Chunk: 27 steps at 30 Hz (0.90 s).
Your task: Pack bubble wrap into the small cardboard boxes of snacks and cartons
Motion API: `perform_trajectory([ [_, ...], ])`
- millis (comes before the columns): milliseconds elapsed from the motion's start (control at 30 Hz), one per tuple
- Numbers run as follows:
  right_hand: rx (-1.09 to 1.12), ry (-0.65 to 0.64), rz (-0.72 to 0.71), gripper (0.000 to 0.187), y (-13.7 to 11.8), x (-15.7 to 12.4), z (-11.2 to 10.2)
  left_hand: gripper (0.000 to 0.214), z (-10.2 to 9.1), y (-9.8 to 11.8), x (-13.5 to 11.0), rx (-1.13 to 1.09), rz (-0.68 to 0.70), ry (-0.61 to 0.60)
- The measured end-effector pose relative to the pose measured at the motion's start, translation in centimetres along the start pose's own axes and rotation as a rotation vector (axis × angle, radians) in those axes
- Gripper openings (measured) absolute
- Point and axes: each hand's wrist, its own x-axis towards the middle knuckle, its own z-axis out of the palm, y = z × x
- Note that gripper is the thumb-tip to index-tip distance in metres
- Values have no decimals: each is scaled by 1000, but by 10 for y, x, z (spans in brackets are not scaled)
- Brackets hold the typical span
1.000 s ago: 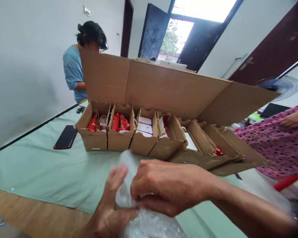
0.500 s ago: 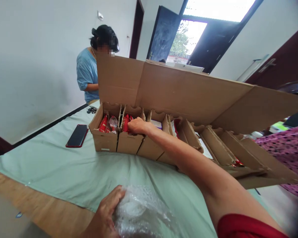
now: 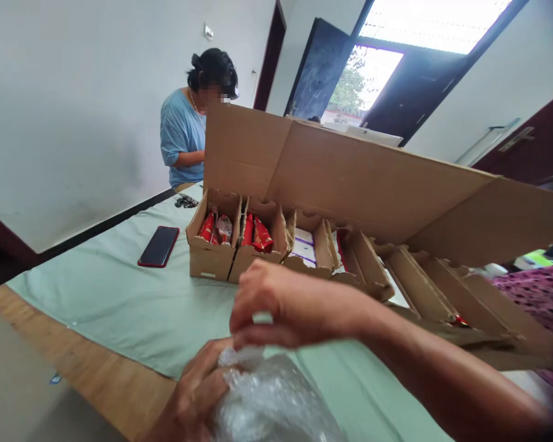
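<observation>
Clear bubble wrap (image 3: pixel 276 399) sits at the bottom of the view, bunched like a bag or bundle. My left hand (image 3: pixel 198 393) is closed around its left side. Just above, my right hand (image 3: pixel 267 304) is bent downward with fingers curled toward the thumb, near the wrap's top edge. Whatever its fingertips hold, if anything, is hidden. Beyond the hands stands a row of open cardboard bins (image 3: pixel 212 261). Red packets (image 3: pixel 262 236) stand in the second bin, and more red packets (image 3: pixel 207 227) with a clear one fill the first.
A tall cardboard panel (image 3: pixel 341 159) rises behind the bins. A phone (image 3: pixel 159 247) lies left of them on the green cloth (image 3: pixel 120 294). Across the table is a person in a blue top (image 3: pixel 182 132). White boxes with purple stripes (image 3: pixel 304 247) fill the third bin.
My right hand has come out of the second bin and back toward me, to just above my left hand. The view has shifted slightly left. My left hand keeps hold of the bubble wrap.
</observation>
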Motion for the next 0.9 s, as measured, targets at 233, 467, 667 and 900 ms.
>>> perform_trajectory([
  [233,-484,-148,513,24,106,101,-17,103,17,-44,-43,-44,-306,-74],
  [467,-394,-255,511,23,136,144,31,76,13,-43,-31,-35,-203,-16],
  [667,-481,112,592,31,94,90,-18,59,-3,-26,-21,-23,-253,2],
  [900,-180,592,433,23,-5,-60,59,94,6,-22,-50,71,-245,-12],
])
